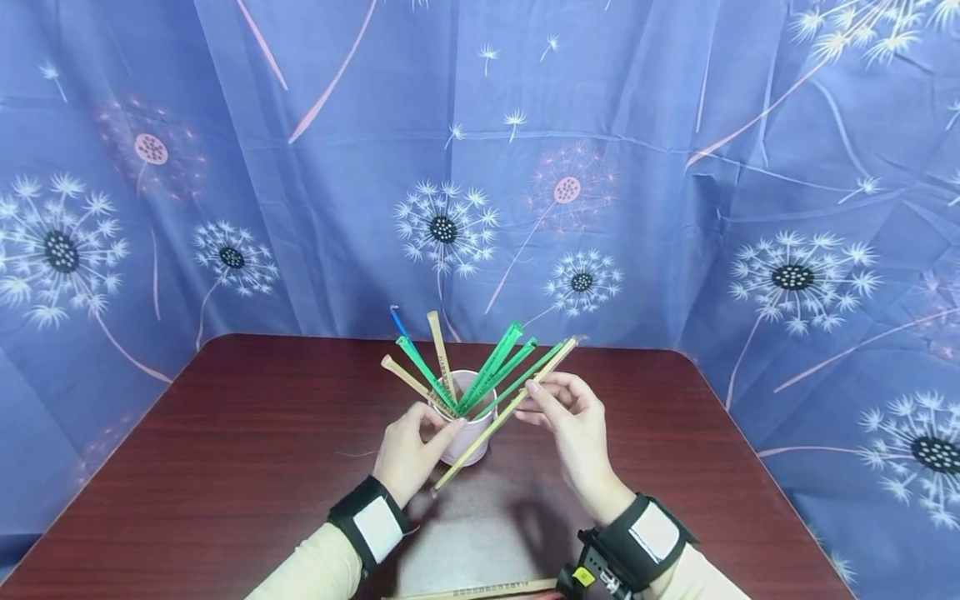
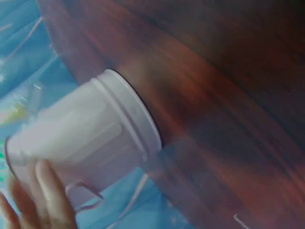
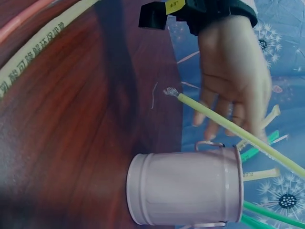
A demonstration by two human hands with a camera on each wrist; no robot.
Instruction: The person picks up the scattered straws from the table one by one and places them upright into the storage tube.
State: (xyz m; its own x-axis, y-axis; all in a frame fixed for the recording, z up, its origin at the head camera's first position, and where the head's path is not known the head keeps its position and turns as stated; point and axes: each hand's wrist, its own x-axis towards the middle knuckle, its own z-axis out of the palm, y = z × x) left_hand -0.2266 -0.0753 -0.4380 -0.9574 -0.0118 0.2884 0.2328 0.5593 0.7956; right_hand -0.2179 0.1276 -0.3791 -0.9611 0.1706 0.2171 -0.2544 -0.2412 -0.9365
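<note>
In the head view my right hand (image 1: 573, 421) pinches a yellow straw in a clear wrapper (image 1: 510, 408) between thumb and fingers. The straw slants across the front of a small pale pink bucket (image 1: 471, 450), its lower end hanging above the table. My left hand (image 1: 411, 446) holds the bucket by its left rim, thumb toward the front. Its other fingers hang along the outer wall by the wire handle (image 3: 209, 144). The bucket stands upright with several wrapped straws leaning out: green straws (image 1: 491, 364), tan straws (image 1: 441, 346) and a blue straw (image 1: 399, 322).
A printed tan straw (image 1: 495, 590) lies at the table's near edge, beside a pink straw (image 3: 19, 20) seen in the right wrist view. The table (image 1: 247, 442) is dark red wood. A blue dandelion-print curtain (image 1: 345, 208) hangs behind it and at both sides.
</note>
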